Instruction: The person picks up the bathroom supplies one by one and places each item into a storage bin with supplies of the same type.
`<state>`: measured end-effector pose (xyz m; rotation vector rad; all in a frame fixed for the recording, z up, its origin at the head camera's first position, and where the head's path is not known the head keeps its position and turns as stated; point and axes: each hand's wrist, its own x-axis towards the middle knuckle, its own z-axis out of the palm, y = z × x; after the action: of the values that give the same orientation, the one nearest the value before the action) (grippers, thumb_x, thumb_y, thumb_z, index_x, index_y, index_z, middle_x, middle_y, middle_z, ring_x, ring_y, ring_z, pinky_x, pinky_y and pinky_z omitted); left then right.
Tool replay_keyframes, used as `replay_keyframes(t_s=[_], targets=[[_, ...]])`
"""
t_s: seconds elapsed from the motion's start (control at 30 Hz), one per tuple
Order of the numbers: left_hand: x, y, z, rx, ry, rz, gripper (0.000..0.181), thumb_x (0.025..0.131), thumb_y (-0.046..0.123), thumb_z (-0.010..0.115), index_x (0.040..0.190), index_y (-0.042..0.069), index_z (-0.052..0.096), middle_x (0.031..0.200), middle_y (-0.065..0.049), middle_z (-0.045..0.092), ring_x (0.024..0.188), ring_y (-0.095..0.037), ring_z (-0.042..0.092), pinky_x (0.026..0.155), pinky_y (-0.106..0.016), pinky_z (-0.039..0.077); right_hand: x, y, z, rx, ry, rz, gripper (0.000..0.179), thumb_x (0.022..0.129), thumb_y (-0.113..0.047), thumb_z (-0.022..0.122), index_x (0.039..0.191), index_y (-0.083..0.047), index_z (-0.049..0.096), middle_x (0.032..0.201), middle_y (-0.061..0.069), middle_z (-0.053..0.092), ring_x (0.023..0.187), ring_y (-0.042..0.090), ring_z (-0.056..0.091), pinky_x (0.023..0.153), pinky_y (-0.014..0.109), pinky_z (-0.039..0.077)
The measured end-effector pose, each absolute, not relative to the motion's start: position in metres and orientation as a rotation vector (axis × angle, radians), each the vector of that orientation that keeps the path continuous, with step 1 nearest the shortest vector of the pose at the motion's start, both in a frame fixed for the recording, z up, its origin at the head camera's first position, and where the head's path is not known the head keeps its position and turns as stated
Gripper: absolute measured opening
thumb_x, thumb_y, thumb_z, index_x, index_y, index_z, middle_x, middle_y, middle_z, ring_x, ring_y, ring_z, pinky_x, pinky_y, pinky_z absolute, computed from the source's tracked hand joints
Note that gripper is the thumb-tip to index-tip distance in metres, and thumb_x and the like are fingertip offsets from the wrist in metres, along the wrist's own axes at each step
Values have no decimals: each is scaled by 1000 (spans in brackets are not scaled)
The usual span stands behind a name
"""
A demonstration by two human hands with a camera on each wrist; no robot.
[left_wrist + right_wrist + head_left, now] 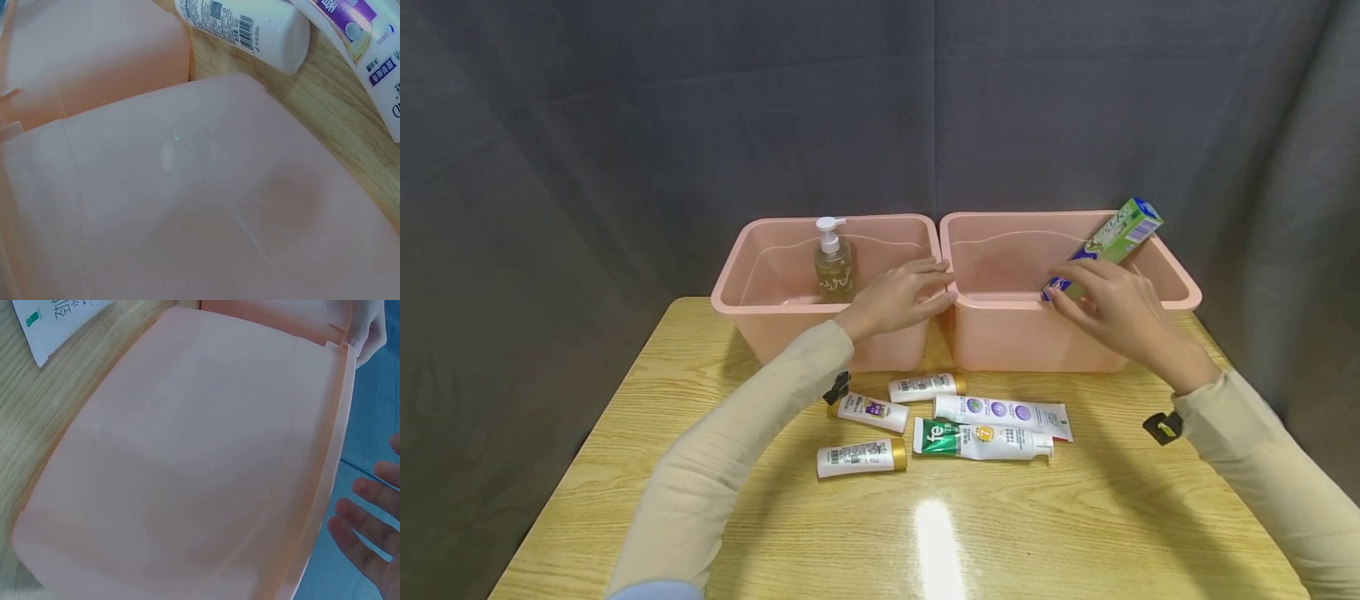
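Observation:
My left hand [904, 293] reaches over the left pink bin [760, 309], its fingertips at the adjoining rims. Within that bin stands a pump bottle [835, 273] of greenish liquid with a white pump. My right hand [1108, 310] is over the front rim of the right pink bin [1037, 340]; the right wrist view shows its fingers [369, 522] spread apart. Beneath and beside this hand, a green and blue toothpaste box [1123, 232] leans diagonally, its upper end above the bin's back rim. Its lower end is partly covered by the hand.
In front of the bins on the wooden table [820, 533] lie two toothpaste tubes [1000, 442], a white tube with a purple label [874, 412] and two small white bottles with gold caps [857, 458]. A dark curtain [850, 108] hangs behind.

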<state>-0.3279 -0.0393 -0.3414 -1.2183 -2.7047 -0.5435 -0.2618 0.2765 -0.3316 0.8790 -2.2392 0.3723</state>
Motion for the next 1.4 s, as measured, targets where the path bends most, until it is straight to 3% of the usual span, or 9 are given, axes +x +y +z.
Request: replay_keyframes(t_s=[0.5,0.77,1.0,1.27,1.4], targets=[[-327,-39,-340,-1226,-2700,-546,50,104,44,44,142,13,55,154,-7,41,144,-23,31,118,-41,24,-254,279,-335,911,-2189,402,31,82,-14,75,112,-9,72,99,9,72,62,21,66,50,39,48],[-328,-40,-341,-1227,-2700,-541,51,104,45,44,143,14,55,154,-7,41,144,-23,32,118,-42,25,-249,279,-338,938,-2190,398,30,83,-14,75,111,-5,72,104,12,70,78,27,68,51,40,50],[-328,-40,-341,-1226,-2697,-532,51,104,46,43,143,14,55,154,-7,41,144,-23,32,118,-41,25,-245,277,-341,958,-2159,414,29,89,-24,68,108,-3,73,103,14,71,87,31,67,62,45,53],[-328,-40,-341,-1228,-2693,-545,50,104,45,44,142,13,55,153,-7,41,144,-23,32,118,-40,25,-239,275,-342,977,-2153,399,37,96,-35,59,110,-4,73,103,12,72,88,30,68,63,43,54],[-328,-40,-342,-1230,-2686,-553,50,104,44,45,142,13,55,153,-8,42,143,-23,33,118,-40,25,-236,274,-344,990,-2155,396,36,95,-33,60,110,-3,72,104,12,71,88,30,68,65,44,55]])
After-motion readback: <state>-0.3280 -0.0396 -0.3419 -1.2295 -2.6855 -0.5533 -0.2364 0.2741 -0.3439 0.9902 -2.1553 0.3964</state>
